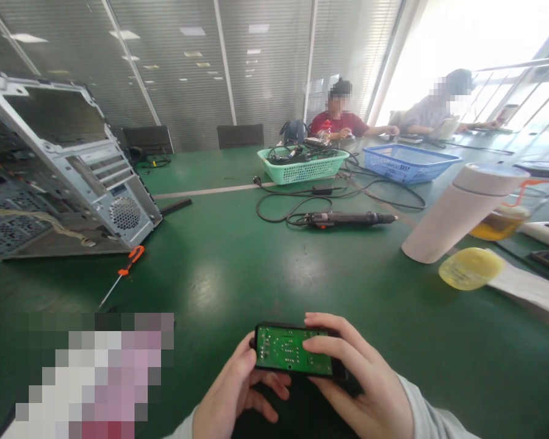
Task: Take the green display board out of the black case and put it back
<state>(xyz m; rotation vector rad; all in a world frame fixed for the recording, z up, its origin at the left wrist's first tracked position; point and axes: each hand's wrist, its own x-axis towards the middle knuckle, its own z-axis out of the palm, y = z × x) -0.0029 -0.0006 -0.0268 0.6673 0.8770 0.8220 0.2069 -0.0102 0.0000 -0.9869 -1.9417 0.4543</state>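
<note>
Green counter (219,274) runs the whole view, two seated people at its far end, hands on the counter, not the wearer's. Open computer case (68,161) stands at left, side panel off, wires inside. Tall white tumbler (457,216) at right, near a glass jar (498,222) with yellow liquid and a round yellow pouch (470,268). Mid-counter: mint-green basket (302,167) holding black cables, blue basket (407,163) just beside it. Black electric screwdriver (348,218) lies in front, cord looping around it. Small orange-handled screwdriver (124,269) lies near the case. Near edge, centre: green circuit board (286,350), black-edged, held up off the counter, solder side showing. Left hand (235,390) grips its left end from below; right hand (359,372) clamps the right end, fingers (324,346) lying across the board. Hands close together, both on the board. Lower left is a pixelated blur, cannot tell what.
</note>
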